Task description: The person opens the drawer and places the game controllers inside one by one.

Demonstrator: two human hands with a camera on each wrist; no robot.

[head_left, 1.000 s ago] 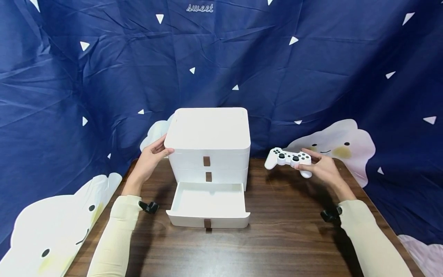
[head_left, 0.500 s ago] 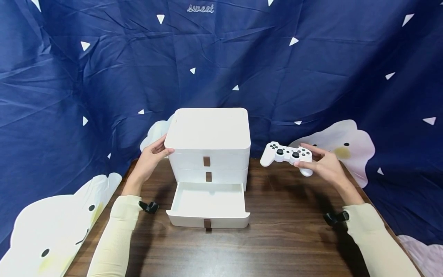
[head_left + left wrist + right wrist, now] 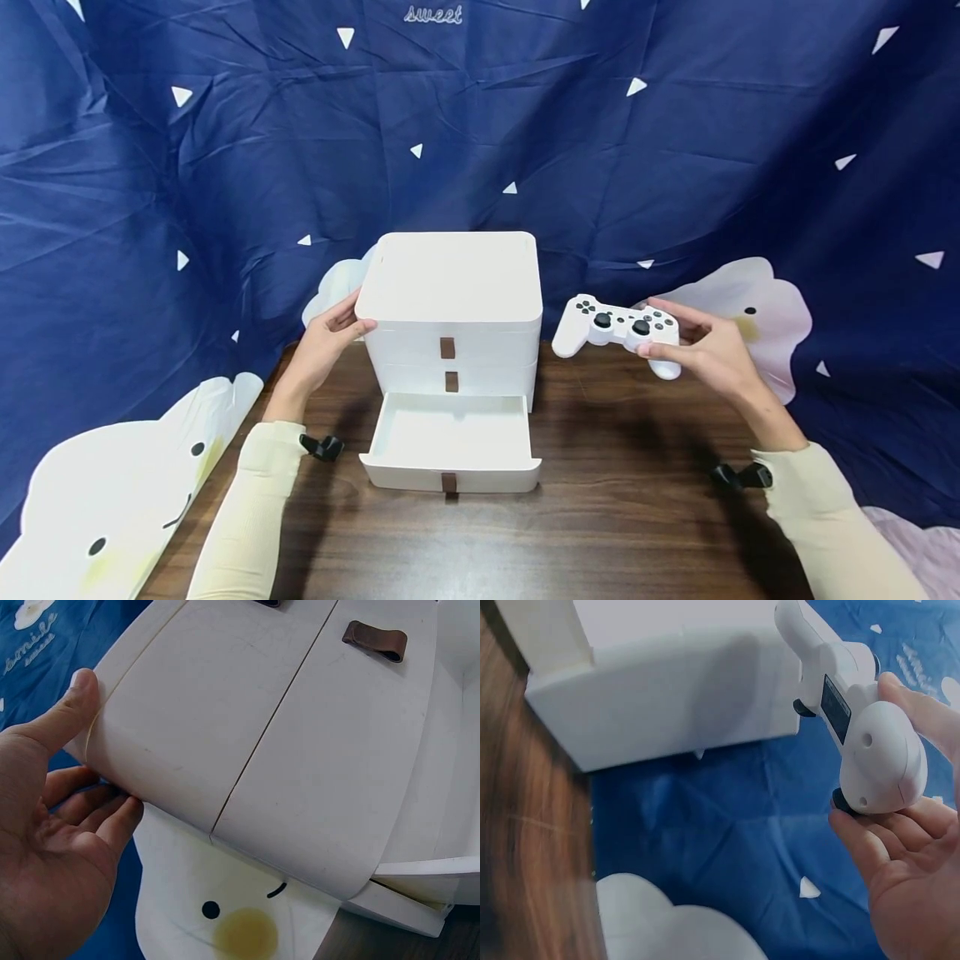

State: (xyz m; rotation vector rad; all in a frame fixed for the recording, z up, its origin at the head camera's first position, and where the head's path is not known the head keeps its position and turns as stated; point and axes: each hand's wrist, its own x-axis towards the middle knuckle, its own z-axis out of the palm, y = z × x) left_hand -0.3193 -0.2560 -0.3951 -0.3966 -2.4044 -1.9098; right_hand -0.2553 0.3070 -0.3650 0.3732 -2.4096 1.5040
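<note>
A white game controller (image 3: pixel 621 333) with black thumbsticks is held by its right end in my right hand (image 3: pixel 716 354), thumb on the front and fingers behind. It hangs above the table, right of a white drawer unit (image 3: pixel 453 279). In the right wrist view, the controller (image 3: pixel 885 757) shows its underside and a dark label. My left hand (image 3: pixel 318 358) grips the unit's upper left front corner. In the left wrist view, that hand (image 3: pixel 60 855) has its thumb on the front and its fingers along the side. The unit's bottom drawer (image 3: pixel 408 479) is pulled out, with nothing visible inside.
The unit stands on a dark wooden table (image 3: pixel 600 517). Brown tabs mark the drawers, such as the top tab (image 3: pixel 447 347). A blue cloth backdrop (image 3: pixel 480 108) with white triangles and cloud shapes hangs behind and at the sides.
My right hand has lifted the controller slightly and brought it nearer, its left end shifting left toward the drawer unit. My left hand and the pulled-out drawer stay where they were.
</note>
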